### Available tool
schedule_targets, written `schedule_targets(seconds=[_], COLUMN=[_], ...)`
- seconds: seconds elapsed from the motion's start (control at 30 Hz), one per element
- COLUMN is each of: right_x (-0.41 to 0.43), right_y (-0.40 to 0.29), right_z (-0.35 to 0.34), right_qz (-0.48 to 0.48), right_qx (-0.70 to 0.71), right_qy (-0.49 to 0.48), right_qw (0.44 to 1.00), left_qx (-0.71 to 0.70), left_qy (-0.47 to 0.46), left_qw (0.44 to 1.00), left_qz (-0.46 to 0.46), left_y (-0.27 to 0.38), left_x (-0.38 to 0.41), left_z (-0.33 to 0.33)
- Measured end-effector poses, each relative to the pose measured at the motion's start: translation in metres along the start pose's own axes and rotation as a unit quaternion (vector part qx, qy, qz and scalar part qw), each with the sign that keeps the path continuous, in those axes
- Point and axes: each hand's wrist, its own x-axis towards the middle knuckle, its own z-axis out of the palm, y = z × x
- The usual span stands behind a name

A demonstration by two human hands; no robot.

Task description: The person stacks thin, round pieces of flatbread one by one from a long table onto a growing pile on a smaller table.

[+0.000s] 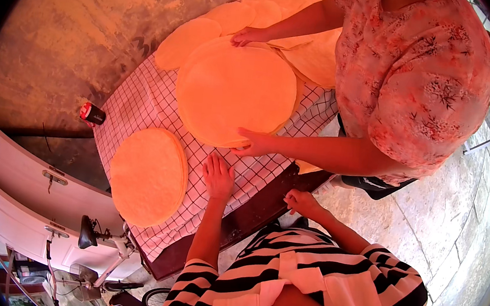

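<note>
My left hand (218, 177) lies palm down on a checked cloth (251, 176), its fingers extended and holding nothing. Just beyond the fingertips is a large stack of thin round sheets (235, 93), which look like flatbreads. A co-worker's two hands rest on this stack, one at the far rim (250, 36) and one at the near rim (255, 143). To the left of my hand sits a smaller stack of round sheets (148, 176). My right hand (304, 204) hovers by the table's dark edge, fingers curled; whether something small is between them cannot be seen.
More round sheets (189, 42) overlap along the far side of the table. A dark and red can (92, 113) is by the left corner. The co-worker in a floral top (413, 85) stands at right. A bicycle (116, 251) and white door panels (29, 202) are at lower left.
</note>
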Motion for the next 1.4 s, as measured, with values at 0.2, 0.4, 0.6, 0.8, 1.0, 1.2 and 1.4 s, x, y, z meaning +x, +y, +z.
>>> schedule_targets(seconds=[0.2, 0.4, 0.6, 0.8, 1.0, 1.2, 1.4], right_x=[-0.001, -0.001, 0.0, -0.001, -0.002, -0.001, 0.001], right_y=[-0.003, 0.0, 0.002, 0.0, -0.001, 0.001, -0.001], right_z=[-0.001, 0.0, 0.001, 0.0, 0.0, 0.001, 0.0], right_qz=[0.0, -0.004, -0.001, 0.002, 0.004, 0.007, 0.012], right_qx=[-0.005, -0.007, 0.011, 0.007, 0.016, 0.003, 0.011], right_qy=[-0.001, 0.002, 0.0, 0.0, 0.001, 0.01, 0.007], right_qw=[1.0, 1.0, 1.0, 1.0, 1.0, 1.0, 1.0], left_qx=[0.001, 0.004, -0.004, -0.005, -0.006, -0.022, -0.322], left_qy=[0.012, 0.003, 0.001, 0.002, -0.005, 0.015, 0.064], left_qw=[1.0, 1.0, 1.0, 1.0, 1.0, 1.0, 0.939], left_qz=[0.005, 0.0, -0.001, -0.003, -0.002, -0.003, -0.103], left_y=[0.0, 0.001, 0.0, 0.001, 0.001, 0.001, -0.023], left_x=[0.001, 0.001, 0.001, 0.002, 0.002, 0.0, -0.005], left_z=[-0.001, -0.001, -0.001, -0.003, -0.003, -0.005, 0.005])
